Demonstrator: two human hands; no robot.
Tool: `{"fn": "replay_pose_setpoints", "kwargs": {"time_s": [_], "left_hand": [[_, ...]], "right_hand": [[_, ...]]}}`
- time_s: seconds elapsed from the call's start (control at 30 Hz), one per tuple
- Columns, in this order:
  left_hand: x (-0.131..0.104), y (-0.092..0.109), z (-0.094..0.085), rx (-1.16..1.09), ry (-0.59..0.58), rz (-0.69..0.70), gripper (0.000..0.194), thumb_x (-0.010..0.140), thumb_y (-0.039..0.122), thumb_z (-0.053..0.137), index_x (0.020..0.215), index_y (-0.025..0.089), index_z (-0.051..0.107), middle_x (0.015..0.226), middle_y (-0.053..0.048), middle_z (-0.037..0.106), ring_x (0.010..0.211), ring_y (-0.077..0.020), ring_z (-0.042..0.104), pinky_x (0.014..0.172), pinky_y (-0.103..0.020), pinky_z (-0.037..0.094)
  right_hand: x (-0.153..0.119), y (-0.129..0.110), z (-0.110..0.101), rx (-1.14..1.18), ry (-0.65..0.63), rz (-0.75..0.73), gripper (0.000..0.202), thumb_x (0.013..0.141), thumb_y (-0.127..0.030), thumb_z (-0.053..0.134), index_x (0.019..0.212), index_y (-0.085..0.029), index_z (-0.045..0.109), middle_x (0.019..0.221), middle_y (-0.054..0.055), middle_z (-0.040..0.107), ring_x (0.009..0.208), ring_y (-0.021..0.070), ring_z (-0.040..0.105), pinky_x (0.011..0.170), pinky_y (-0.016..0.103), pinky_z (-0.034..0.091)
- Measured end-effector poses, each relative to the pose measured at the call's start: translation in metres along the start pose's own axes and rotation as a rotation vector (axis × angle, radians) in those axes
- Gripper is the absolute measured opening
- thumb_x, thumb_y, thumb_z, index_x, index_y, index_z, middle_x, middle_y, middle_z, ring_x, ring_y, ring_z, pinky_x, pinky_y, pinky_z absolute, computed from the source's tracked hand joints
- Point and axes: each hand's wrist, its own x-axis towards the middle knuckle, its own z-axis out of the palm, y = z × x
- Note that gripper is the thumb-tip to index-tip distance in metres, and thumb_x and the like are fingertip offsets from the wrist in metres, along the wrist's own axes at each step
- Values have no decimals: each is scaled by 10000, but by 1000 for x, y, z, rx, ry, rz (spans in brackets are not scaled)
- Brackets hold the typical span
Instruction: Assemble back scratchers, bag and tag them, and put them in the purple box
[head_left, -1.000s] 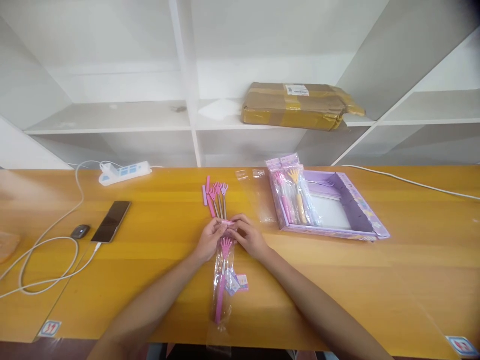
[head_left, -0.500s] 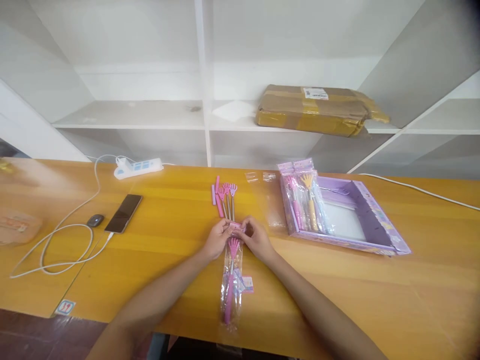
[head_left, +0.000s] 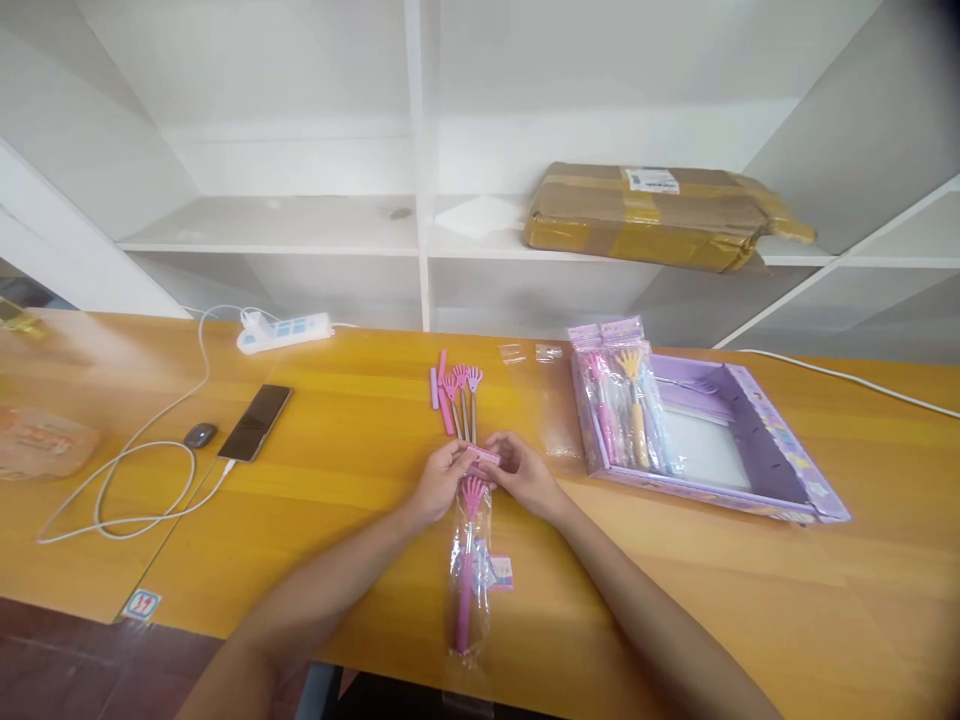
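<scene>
Between my two hands is a pink header card [head_left: 484, 455] at the top of a clear plastic bag [head_left: 480, 600]. My left hand [head_left: 439, 483] pinches the card's left side, and my right hand [head_left: 529, 480] pinches its right side. Inside the bag lies a pink back scratcher [head_left: 465, 580], its hand-shaped head toward my fingers. Small printed cards [head_left: 500, 572] lie by the bag, partly under it. Just beyond my hands are several unbagged back scratchers [head_left: 463, 390] with pink and purple heads; my hands hide their lower ends. Loose pink and purple handle tubes [head_left: 444, 400] lie beside them.
At right, a purple display box [head_left: 780, 440] holds bagged back scratchers [head_left: 619, 410]. Clear bags [head_left: 555, 420] lie left of it. A phone [head_left: 255, 422] on a white cable, a mouse [head_left: 200, 435] and a power strip [head_left: 285, 332] sit at left. A taped carton [head_left: 660, 215] rests on the shelf.
The view has shifted slightly, so everything appears a little further right. My fingers still pinch the header card, which now shows as a flatter, straighter strip between them.
</scene>
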Motion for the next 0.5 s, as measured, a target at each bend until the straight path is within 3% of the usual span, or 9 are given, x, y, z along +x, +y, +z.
{"fn": "replay_pose_setpoints", "kwargs": {"time_s": [0.37, 0.5], "left_hand": [[1, 3, 0, -12, 0, -4, 436, 876, 518, 853, 1012, 134, 696, 983, -108, 800, 840, -230, 790, 798, -407, 683], [2, 1, 0, 5, 4, 15, 443, 877, 528, 847, 1017, 138, 691, 985, -108, 803, 814, -240, 803, 799, -420, 686]], "right_hand": [[1, 2, -9, 52, -95, 31, 449, 898, -501, 803, 1241, -246, 666, 996, 25, 709, 929, 194, 707, 880, 350, 615], [1, -5, -14, 59, -144, 32, 463, 912, -492, 792, 1292, -255, 676, 1139, 60, 755, 1064, 218, 738, 988, 384, 611]]}}
